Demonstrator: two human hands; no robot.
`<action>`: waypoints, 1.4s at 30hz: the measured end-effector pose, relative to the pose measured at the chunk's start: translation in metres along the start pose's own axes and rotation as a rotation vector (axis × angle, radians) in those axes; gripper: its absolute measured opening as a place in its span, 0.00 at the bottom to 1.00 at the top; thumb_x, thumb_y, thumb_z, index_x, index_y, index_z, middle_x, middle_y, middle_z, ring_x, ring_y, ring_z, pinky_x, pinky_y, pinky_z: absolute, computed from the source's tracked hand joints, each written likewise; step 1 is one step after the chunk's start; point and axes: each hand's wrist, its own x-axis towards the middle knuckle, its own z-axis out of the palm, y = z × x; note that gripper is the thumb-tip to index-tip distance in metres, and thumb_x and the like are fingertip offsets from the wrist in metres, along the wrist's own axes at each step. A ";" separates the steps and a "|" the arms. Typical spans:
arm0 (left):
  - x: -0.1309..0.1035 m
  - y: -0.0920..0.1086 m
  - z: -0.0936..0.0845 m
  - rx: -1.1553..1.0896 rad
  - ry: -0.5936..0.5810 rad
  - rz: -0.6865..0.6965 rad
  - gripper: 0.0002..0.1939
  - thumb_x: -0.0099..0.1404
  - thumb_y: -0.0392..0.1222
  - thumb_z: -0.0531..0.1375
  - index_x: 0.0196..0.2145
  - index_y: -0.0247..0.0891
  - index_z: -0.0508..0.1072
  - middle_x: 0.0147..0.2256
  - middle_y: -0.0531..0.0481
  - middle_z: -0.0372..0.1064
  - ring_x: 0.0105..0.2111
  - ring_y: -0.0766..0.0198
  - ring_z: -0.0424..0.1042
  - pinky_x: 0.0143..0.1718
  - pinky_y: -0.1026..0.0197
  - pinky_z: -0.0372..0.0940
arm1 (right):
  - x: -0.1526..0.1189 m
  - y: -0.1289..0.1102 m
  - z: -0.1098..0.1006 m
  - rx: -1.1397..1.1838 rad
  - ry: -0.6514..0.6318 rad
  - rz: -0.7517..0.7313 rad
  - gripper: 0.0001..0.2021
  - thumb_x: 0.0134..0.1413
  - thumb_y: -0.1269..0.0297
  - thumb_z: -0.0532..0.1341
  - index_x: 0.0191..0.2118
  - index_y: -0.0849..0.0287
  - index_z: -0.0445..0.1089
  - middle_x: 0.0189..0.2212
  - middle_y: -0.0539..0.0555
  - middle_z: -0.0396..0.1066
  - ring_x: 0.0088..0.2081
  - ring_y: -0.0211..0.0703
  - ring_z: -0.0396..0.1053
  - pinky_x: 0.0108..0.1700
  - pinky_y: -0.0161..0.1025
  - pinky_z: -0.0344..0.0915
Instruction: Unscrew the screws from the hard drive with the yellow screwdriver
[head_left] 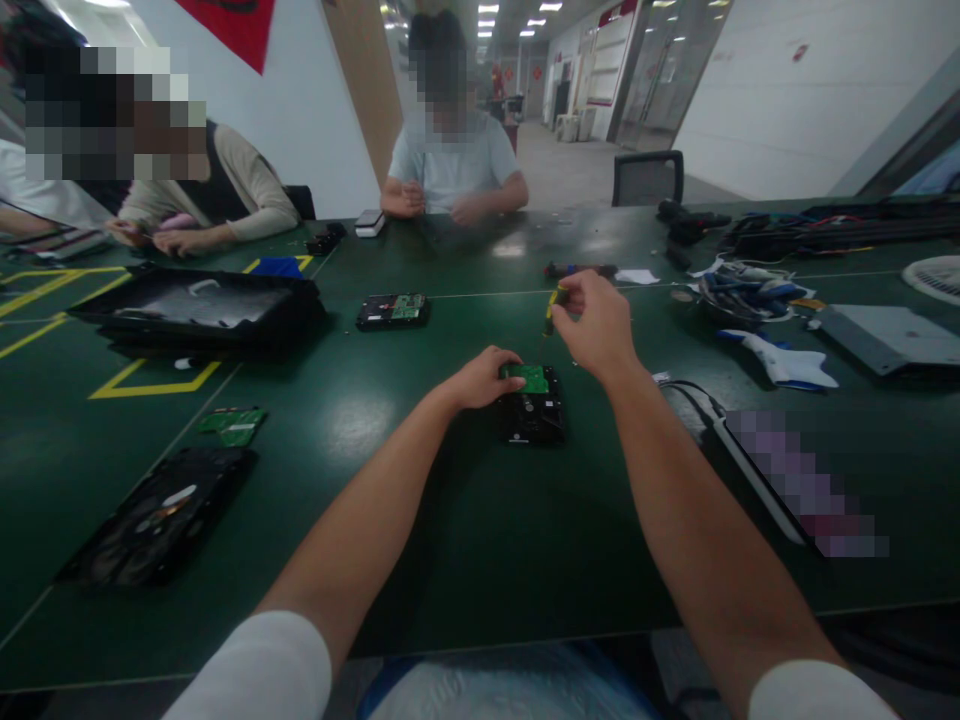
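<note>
In front of me a black hard drive (532, 415) lies on the green table, its green circuit board (533, 378) facing up at the far end. My left hand (484, 378) grips the drive's left side, with the thumb on the board. Above the drive's far right corner, my right hand (598, 318) has its fingers closed round the yellow and black handle of a screwdriver (553, 308). The screwdriver stands nearly upright with its shaft pointing down at the board's far edge. Whether its tip touches a screw is too small to tell.
Left lie an opened drive casing (161, 520), a loose circuit board (234, 426) and a black tray (202, 300). Another hard drive (392, 311) sits farther back. To the right are a phone-like device (795, 480), a white-blue glove (784, 360) and a metal box (892, 338). People sit opposite.
</note>
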 end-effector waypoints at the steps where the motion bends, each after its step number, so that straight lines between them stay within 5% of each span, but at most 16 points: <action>1: 0.000 0.000 0.000 0.002 0.001 0.000 0.27 0.68 0.52 0.64 0.60 0.38 0.73 0.52 0.39 0.68 0.47 0.53 0.71 0.53 0.50 0.68 | 0.000 0.000 0.000 0.007 -0.001 0.005 0.15 0.54 0.72 0.65 0.48 0.55 0.71 0.45 0.58 0.74 0.42 0.49 0.75 0.48 0.52 0.77; 42: 0.000 0.000 0.000 -0.001 -0.001 0.011 0.26 0.68 0.51 0.64 0.59 0.36 0.74 0.51 0.39 0.68 0.45 0.54 0.71 0.52 0.51 0.68 | 0.001 -0.005 -0.003 0.009 -0.031 -0.066 0.10 0.59 0.67 0.63 0.47 0.56 0.72 0.41 0.57 0.77 0.41 0.50 0.75 0.46 0.49 0.73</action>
